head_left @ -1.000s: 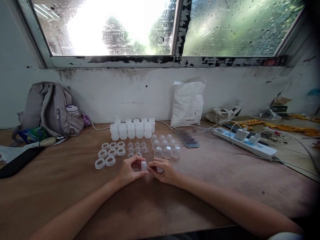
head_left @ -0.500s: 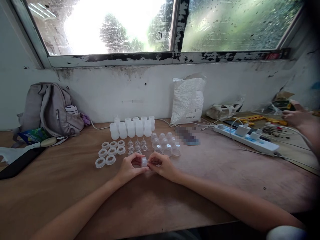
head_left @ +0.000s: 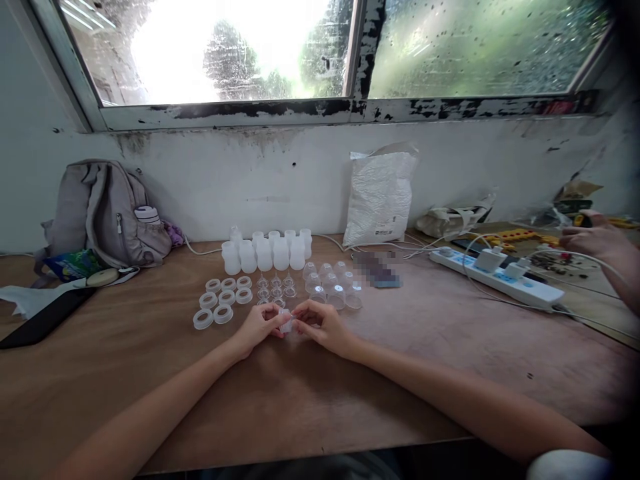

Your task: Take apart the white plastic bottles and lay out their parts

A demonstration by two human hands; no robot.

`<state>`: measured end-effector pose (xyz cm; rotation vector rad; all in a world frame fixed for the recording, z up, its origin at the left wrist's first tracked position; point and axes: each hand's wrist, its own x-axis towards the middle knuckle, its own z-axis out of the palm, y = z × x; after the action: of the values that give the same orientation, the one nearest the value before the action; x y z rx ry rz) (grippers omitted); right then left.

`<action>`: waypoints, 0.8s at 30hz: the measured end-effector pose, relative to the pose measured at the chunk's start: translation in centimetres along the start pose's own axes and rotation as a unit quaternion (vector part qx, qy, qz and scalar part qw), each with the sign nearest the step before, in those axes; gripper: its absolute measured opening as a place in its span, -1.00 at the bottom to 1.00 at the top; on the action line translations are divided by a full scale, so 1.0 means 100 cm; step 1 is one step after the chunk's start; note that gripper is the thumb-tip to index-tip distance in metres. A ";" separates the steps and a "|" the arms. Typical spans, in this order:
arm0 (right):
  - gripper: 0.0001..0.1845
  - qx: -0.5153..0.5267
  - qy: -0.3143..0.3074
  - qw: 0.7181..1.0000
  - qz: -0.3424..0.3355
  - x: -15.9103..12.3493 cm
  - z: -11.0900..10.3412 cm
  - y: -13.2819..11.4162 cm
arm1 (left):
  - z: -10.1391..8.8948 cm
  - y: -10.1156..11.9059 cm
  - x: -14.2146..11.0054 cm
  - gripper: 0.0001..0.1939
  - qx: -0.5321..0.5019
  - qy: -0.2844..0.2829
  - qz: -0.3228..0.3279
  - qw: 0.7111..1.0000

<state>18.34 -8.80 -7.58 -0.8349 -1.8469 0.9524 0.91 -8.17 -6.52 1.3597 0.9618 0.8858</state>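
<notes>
My left hand (head_left: 256,330) is closed around a translucent bottle collar ring (head_left: 285,323), held just above the table and turned on its side. The fingertips of my right hand (head_left: 324,325) are pinched together at the ring's right side, on what looks like the tip of a clear teat; fingers hide most of it. Just beyond my hands stand several clear bottle teats (head_left: 276,292) in rows. To their left lie several loose collar rings (head_left: 223,322). Clear domed caps (head_left: 337,298) stand in rows to the right. Frosted baby bottles (head_left: 264,257) are lined up behind.
A white power strip (head_left: 500,280) with plugs and cables lies at right, near another person's hand (head_left: 590,239). A white plastic package (head_left: 380,197) leans on the wall. At left are a grey backpack (head_left: 103,213) and a black flat object (head_left: 47,323).
The collar ring has tilted between my hands, and my left thumb now lies across it. My right fingers have shifted slightly closer to it. The camera view has moved a little.
</notes>
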 end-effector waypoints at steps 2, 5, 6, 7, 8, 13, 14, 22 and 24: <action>-0.77 -0.002 0.006 1.000 -0.007 0.000 0.001 0.001 | 0.001 -0.002 0.000 -0.71 -0.002 -0.002 0.008 1.000; -0.79 -0.006 0.017 1.000 -0.018 0.000 0.002 0.000 | 0.004 -0.004 -0.001 -0.71 -0.008 0.007 0.012 1.000; -0.80 -0.008 0.019 1.000 -0.021 0.000 0.002 0.000 | 0.005 -0.004 -0.001 -0.71 -0.010 0.014 0.011 1.000; -0.80 -0.011 0.021 0.999 -0.023 0.000 0.002 0.000 | 0.006 -0.003 -0.002 -0.71 -0.012 0.020 0.009 1.000; -0.81 -0.013 0.022 0.999 -0.023 0.000 0.002 0.000 | 0.007 -0.003 -0.002 -0.71 -0.014 0.025 0.006 1.000; -0.81 -0.024 0.030 0.999 -0.028 0.000 0.001 0.002 | 0.011 -0.001 -0.003 -0.70 -0.016 0.033 -0.001 0.999; -0.81 -0.027 0.034 0.999 -0.030 0.000 0.001 0.003 | 0.010 -0.002 -0.002 -0.70 -0.013 0.033 0.000 0.999; -0.82 -0.021 0.003 1.000 -0.021 0.002 0.000 0.007 | 0.006 -0.008 0.001 -0.70 0.016 0.023 0.016 0.999; -0.81 -0.018 0.001 1.000 -0.017 0.002 0.000 0.007 | 0.006 -0.009 0.002 -0.70 0.021 0.025 0.015 0.999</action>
<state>18.34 -8.26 -8.13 -0.8241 -1.8747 0.8999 1.51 -8.26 -7.42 1.3963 1.0060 0.9304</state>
